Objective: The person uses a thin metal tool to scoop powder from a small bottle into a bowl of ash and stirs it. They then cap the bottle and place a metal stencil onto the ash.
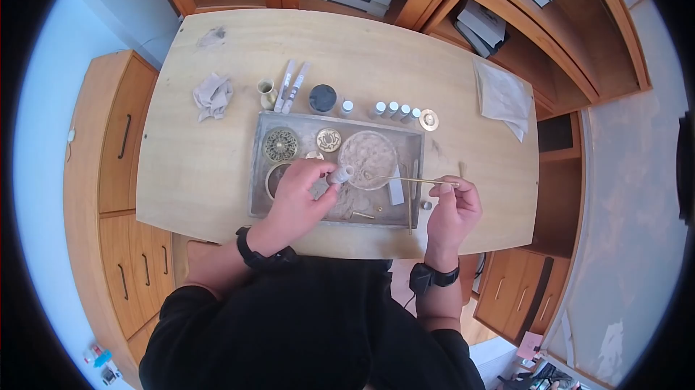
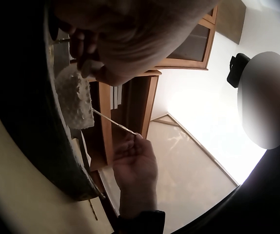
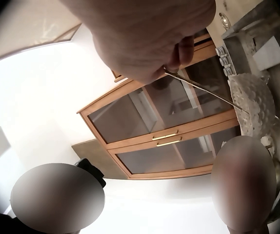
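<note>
My left hand (image 1: 298, 198) pinches a small clear vial (image 1: 340, 175) between thumb and fingers, tilted beside the left rim of a round textured bowl (image 1: 369, 145) of pale powder. My right hand (image 1: 452, 217) grips the end of a thin brass rod (image 1: 413, 181), whose far tip is over the powder. In the left wrist view the rod (image 2: 114, 121) runs from the right hand (image 2: 136, 168) to the bowl (image 2: 74, 97). From the right wrist, the rod (image 3: 203, 89) reaches the bowl's (image 3: 259, 105) powder. The vial's contents cannot be made out.
A grey tray (image 1: 259, 151) holds the bowl, an openwork brass lid (image 1: 280, 144), a patterned brass disc (image 1: 328, 140), a white card (image 1: 396, 187) and thin tools. Behind it stand several capped vials (image 1: 380, 108), a dark round jar (image 1: 322, 98) and a brass vase (image 1: 266, 91). Crumpled cloth (image 1: 213, 96) lies left.
</note>
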`<control>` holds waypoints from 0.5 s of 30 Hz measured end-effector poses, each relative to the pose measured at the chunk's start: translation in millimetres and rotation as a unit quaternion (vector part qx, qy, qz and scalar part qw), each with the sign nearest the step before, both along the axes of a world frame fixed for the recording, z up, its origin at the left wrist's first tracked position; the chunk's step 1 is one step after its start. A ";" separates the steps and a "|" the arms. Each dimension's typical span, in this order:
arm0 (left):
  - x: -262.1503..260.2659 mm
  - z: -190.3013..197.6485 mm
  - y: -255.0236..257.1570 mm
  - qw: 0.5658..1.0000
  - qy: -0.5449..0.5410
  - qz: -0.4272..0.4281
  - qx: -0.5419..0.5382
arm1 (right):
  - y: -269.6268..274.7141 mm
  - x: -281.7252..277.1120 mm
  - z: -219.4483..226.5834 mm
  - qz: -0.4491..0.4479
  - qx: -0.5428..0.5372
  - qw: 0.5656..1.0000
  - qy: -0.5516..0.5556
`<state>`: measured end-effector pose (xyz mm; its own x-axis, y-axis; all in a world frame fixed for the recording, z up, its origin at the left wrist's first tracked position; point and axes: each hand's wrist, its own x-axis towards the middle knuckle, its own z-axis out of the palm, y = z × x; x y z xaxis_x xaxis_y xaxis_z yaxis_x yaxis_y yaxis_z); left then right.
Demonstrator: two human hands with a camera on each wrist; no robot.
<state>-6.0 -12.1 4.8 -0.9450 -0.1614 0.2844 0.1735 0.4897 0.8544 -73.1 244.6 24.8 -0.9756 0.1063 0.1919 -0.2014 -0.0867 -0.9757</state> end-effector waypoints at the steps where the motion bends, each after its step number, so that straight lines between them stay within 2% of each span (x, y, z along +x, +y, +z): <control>1: -0.2 -0.2 0.0 1.000 0.003 0.000 -0.010 | 0.0 0.0 0.6 0.003 -0.001 1.000 -0.002; 4: -1.9 -2.3 0.8 0.999 0.019 -0.004 -0.039 | 1.2 -3.1 1.5 -0.014 -0.011 1.000 0.010; 10: -2.4 0.6 0.7 0.997 0.026 -0.020 -0.075 | -2.6 -5.0 16.2 0.015 -0.091 0.995 0.024; 15: -2.1 -0.2 0.8 0.996 0.033 -0.018 -0.084 | -9.6 -4.7 19.9 0.028 -0.057 0.998 0.007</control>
